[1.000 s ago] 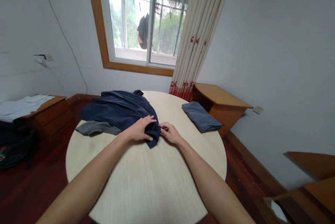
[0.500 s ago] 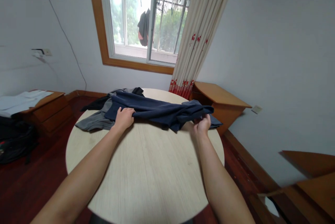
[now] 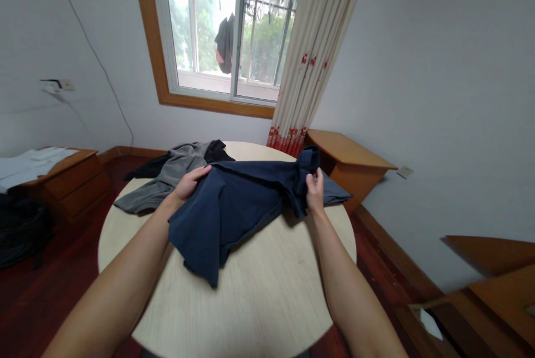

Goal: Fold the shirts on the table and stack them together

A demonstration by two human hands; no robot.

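Observation:
A navy blue garment [image 3: 246, 196] stretches between my two hands above the round pale table [image 3: 251, 302], its left part hanging down toward me. My left hand [image 3: 190, 182] is closed on its upper left edge. At the other end, my right hand [image 3: 315, 189] grips the bunched fabric. Grey clothing [image 3: 167, 179] and black clothing [image 3: 148, 169] lie at the table's left rear. Partly hidden behind my right hand is a folded grey-blue garment [image 3: 334, 190] at the right edge.
A wooden desk [image 3: 351, 151] stands behind the table on the right, beside a patterned curtain [image 3: 307, 57]. On the left are a drawer cabinet [image 3: 79, 179] with papers on top and a black bag [image 3: 23, 227].
The navy garment has been raised and spread, with its left part now hanging toward me. My left hand moved slightly left, and my right hand rose a little.

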